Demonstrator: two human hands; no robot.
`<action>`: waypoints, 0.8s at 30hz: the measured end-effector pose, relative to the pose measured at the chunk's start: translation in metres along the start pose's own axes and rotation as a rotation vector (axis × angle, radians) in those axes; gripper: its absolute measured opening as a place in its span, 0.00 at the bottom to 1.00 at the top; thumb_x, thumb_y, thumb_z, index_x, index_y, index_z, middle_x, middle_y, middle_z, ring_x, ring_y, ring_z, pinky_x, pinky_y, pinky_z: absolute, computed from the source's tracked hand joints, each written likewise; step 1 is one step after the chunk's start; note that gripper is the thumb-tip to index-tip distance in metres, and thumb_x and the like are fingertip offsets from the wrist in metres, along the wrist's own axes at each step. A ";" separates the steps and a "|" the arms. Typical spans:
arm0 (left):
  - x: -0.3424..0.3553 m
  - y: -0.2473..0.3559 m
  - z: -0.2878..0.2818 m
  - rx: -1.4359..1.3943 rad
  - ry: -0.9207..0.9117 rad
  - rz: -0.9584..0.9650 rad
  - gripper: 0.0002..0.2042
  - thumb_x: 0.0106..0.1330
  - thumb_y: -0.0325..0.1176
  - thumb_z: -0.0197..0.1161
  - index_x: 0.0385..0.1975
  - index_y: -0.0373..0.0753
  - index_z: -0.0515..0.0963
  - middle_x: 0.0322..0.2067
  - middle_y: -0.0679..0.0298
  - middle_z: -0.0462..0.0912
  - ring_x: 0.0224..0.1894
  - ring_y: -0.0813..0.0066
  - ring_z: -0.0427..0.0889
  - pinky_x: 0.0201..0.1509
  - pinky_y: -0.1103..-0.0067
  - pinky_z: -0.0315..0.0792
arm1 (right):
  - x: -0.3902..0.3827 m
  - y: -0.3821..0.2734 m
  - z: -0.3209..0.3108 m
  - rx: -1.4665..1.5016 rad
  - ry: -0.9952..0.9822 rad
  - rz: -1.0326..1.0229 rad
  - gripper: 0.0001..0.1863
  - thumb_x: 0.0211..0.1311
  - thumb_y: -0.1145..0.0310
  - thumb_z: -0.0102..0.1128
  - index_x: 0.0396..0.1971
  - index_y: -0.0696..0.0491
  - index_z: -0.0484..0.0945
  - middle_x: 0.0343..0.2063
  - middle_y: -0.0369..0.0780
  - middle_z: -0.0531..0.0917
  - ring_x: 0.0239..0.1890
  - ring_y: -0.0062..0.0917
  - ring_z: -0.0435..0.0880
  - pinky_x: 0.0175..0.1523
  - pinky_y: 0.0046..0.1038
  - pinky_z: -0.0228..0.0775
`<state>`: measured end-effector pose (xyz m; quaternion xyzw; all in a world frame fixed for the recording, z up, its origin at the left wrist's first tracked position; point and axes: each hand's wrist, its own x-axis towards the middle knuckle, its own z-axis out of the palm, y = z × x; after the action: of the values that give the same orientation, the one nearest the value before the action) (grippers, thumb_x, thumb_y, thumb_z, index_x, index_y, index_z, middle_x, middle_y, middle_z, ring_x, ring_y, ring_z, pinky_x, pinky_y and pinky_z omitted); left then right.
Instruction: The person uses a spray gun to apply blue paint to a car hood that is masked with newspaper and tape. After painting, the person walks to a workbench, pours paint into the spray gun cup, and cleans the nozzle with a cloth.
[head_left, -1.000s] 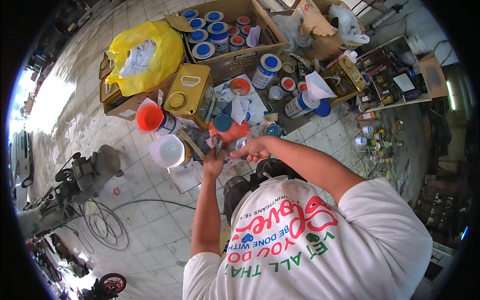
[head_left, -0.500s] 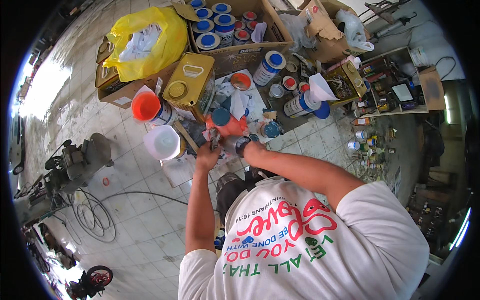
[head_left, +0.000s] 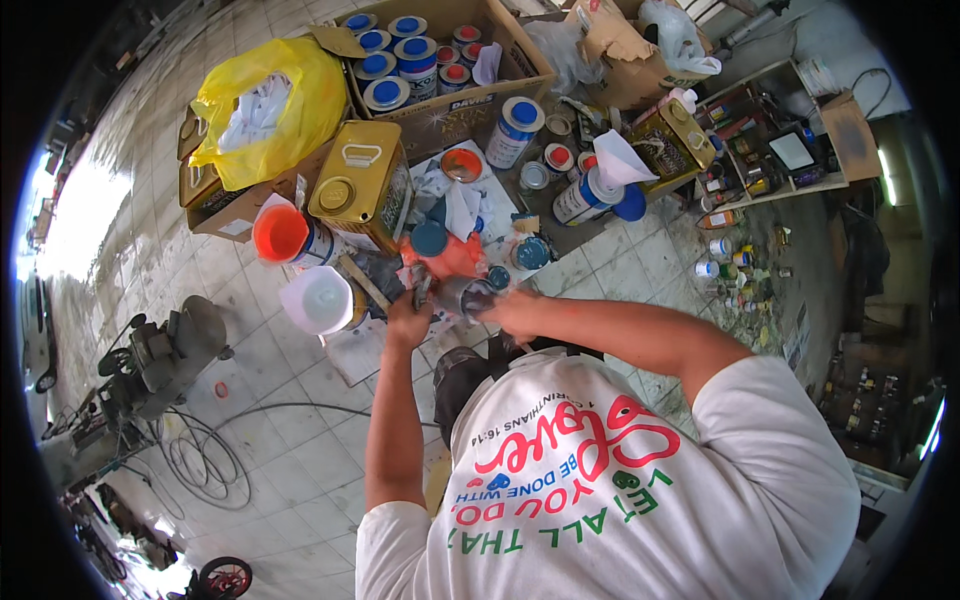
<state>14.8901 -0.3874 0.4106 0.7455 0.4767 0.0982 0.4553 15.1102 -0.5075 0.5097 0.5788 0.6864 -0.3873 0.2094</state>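
My right hand (head_left: 515,312) is closed on a grey metal cup (head_left: 463,295), which lies tipped with its dark mouth toward that hand. Just left of it, my left hand (head_left: 408,322) has its fingers bent round a small greyish thing (head_left: 421,287) whose kind I cannot make out. Beyond both hands, a red-orange stained cloth (head_left: 452,258) lies under a round blue-grey lid (head_left: 429,238). A flat stick (head_left: 366,283) slants beside my left hand, by a can with a white paper funnel (head_left: 322,300). Two small dark paint pots (head_left: 530,252) stand beyond the cup.
A can with an orange-filled funnel (head_left: 281,233) and a gold square tin (head_left: 360,185) stand at the far left. Behind them are a yellow bag (head_left: 300,150) and a carton of blue-lidded cans (head_left: 470,120). A hose (head_left: 200,460) coils on the tiled floor.
The view has shifted a little, so the scene sits lower and further left. The metal cup has turned slightly, showing more of its mouth. Both hands keep about the same places.
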 end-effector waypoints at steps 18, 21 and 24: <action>-0.029 0.041 -0.012 -0.212 -0.148 0.294 0.27 0.52 0.33 0.75 0.52 0.32 0.76 0.45 0.44 0.81 0.51 0.39 0.79 0.55 0.59 0.75 | 0.004 0.012 -0.019 1.555 0.095 0.286 0.28 0.54 0.63 0.81 0.54 0.53 0.80 0.29 0.31 0.81 0.20 0.13 0.74 0.20 0.19 0.60; -0.036 0.015 0.001 0.074 0.209 0.276 0.25 0.55 0.32 0.74 0.52 0.32 0.75 0.41 0.46 0.79 0.47 0.40 0.78 0.52 0.56 0.74 | 0.007 0.000 -0.025 1.566 0.154 0.241 0.26 0.54 0.64 0.81 0.51 0.55 0.81 0.27 0.31 0.82 0.18 0.12 0.72 0.19 0.19 0.58; -0.035 0.027 -0.001 0.058 0.352 0.199 0.18 0.63 0.34 0.71 0.49 0.34 0.78 0.42 0.44 0.80 0.44 0.39 0.78 0.48 0.56 0.74 | 0.005 -0.016 -0.026 1.570 0.271 0.232 0.20 0.54 0.66 0.81 0.44 0.56 0.84 0.24 0.31 0.81 0.15 0.13 0.70 0.18 0.19 0.55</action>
<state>14.8880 -0.4181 0.4420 0.7731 0.4754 0.2577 0.3315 15.0984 -0.4845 0.5267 0.6667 0.1688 -0.6589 -0.3047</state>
